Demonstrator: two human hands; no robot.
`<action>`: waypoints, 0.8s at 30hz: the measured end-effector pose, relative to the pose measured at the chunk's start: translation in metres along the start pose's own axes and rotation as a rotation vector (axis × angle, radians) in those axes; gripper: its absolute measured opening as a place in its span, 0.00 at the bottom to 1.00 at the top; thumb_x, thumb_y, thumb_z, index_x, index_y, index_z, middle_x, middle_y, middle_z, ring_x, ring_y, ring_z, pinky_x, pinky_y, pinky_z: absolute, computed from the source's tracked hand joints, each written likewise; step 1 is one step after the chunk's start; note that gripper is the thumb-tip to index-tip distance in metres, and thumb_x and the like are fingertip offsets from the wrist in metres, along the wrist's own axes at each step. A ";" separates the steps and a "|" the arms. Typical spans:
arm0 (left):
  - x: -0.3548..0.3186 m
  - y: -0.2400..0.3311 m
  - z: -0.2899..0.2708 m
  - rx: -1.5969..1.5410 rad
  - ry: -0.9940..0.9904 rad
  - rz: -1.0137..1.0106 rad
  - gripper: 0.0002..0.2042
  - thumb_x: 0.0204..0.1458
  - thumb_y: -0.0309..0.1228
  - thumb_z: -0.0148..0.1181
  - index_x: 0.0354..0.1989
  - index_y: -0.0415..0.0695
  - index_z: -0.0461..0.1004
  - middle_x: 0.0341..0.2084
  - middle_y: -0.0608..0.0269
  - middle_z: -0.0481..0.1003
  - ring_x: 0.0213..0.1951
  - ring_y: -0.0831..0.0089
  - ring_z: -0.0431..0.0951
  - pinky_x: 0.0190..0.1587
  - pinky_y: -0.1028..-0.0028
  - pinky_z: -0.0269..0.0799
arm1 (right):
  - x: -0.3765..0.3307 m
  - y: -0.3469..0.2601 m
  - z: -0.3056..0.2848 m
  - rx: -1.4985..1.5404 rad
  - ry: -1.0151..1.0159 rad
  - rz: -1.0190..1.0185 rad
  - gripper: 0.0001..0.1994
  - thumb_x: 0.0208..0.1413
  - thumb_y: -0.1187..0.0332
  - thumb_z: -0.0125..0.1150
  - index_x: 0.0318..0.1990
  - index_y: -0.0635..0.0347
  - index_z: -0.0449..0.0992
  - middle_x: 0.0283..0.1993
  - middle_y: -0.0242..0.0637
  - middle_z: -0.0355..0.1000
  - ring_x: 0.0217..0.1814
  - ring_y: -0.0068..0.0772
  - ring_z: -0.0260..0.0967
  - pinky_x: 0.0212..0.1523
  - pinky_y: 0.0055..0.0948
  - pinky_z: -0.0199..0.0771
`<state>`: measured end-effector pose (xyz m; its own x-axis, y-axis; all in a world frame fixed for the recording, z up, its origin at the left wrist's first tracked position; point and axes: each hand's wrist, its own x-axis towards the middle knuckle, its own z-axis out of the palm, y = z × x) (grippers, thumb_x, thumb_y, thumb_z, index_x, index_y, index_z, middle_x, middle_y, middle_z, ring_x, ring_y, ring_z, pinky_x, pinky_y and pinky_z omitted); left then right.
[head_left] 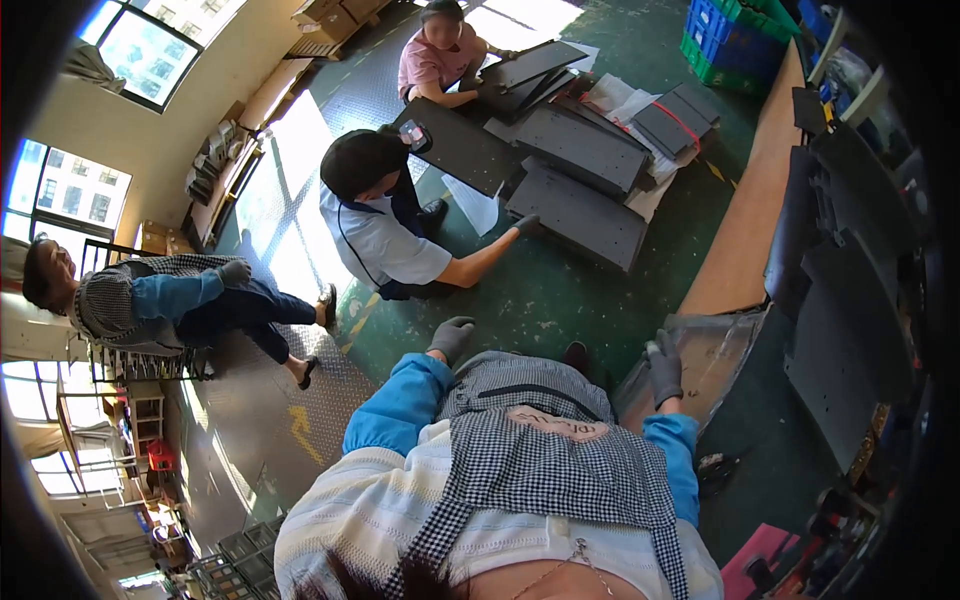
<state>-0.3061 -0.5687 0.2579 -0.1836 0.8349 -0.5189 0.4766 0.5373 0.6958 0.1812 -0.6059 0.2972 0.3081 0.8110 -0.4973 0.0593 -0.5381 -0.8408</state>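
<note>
Grey knit gloves cover both hands. The right hand [664, 366] closes its fingers over the near rim of a clear plastic sheet [712, 352] lying against a tan board [752, 210] to the right; a firm, even hold at the rim would likely keep the film from creasing. The left hand [452, 337] hangs loosely curled, holding nothing, over the green floor [545, 295]. Farther off, two seated people handle dark grey panels [580, 215]; a third sits at left near bright windows [150, 45].

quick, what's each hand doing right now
left hand: gloved, loosely curled, holding nothing.
right hand: gloved, resting on the clear plastic sheet; grip cannot be told.
</note>
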 end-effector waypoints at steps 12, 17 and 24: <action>0.073 -0.169 -0.042 0.796 -0.386 0.361 0.14 0.42 0.26 0.66 0.40 0.43 0.80 0.45 0.56 0.78 0.53 0.58 0.76 0.53 0.66 0.74 | -0.190 0.021 -0.077 -1.182 1.208 0.244 0.28 0.62 0.53 0.53 0.67 0.53 0.61 0.71 0.50 0.53 0.70 0.56 0.53 0.67 0.53 0.55; 0.071 -0.247 -0.053 0.254 -0.338 -0.018 0.11 0.54 0.32 0.53 0.38 0.42 0.79 0.28 0.58 0.78 0.29 0.66 0.79 0.31 0.63 0.76 | -0.184 0.071 -0.095 -1.087 0.983 0.343 0.32 0.62 0.43 0.47 0.69 0.48 0.59 0.75 0.46 0.48 0.74 0.52 0.49 0.68 0.52 0.53; 0.065 -0.209 -0.065 0.190 -0.340 -0.216 0.17 0.52 0.33 0.50 0.49 0.48 0.79 0.53 0.51 0.74 0.55 0.53 0.74 0.57 0.65 0.70 | -0.189 0.081 -0.097 -1.127 1.045 0.317 0.31 0.62 0.44 0.47 0.68 0.47 0.60 0.73 0.46 0.52 0.72 0.48 0.53 0.69 0.49 0.52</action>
<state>-0.4737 -0.6190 0.1105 -0.0184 0.6025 -0.7979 0.6139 0.6367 0.4666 0.2201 -0.8246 0.3437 0.9126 0.3812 0.1478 0.3716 -0.9241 0.0892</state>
